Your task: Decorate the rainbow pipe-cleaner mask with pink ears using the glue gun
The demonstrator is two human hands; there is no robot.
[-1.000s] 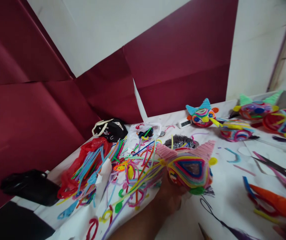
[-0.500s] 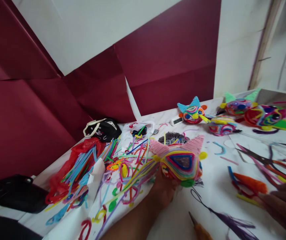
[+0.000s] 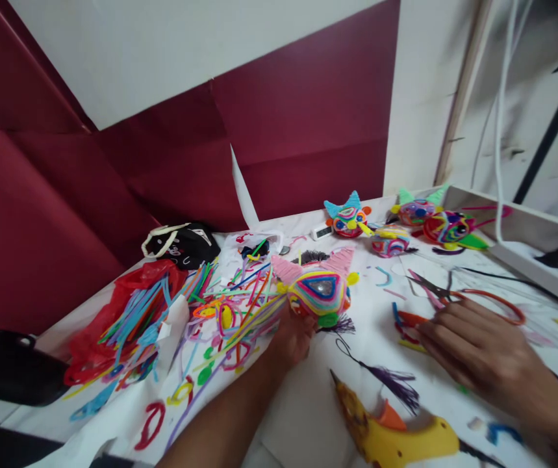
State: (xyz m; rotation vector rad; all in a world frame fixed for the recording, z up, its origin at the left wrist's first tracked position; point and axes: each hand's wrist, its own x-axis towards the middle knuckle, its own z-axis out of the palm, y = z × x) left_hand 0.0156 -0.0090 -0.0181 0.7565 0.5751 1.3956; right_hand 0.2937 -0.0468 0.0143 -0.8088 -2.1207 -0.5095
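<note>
My left hand (image 3: pixel 294 339) is closed round the underside of a pipe-cleaner animal head (image 3: pixel 320 290) with pink ears, yellow balls at its sides and a green spot at the bottom. My right hand (image 3: pixel 486 348), fingers pinched, grips a small pipe-cleaner piece (image 3: pixel 411 320) in orange, red, blue and yellow. Between the two hands a purple tassel (image 3: pixel 396 385) with a looped cord lies on the white table. A yellow hot glue gun (image 3: pixel 408 441) rests on its side in front, its tip toward the left hand. Just beyond the right hand lie orange-handled scissors (image 3: pixel 447 294).
Several finished animal heads (image 3: pixel 349 218) stand at the back right near a white-edged tray (image 3: pixel 542 270). Loose pipe cleaners (image 3: pixel 254 292) and a red plastic bag (image 3: pixel 113 305) crowd the left. A black pouch (image 3: pixel 181 247) and a black case (image 3: pixel 13 367) sit farther left.
The view has swung right, so everything sits farther left in the picture. More of my right hand and the glue gun now show. Both hands keep their holds.
</note>
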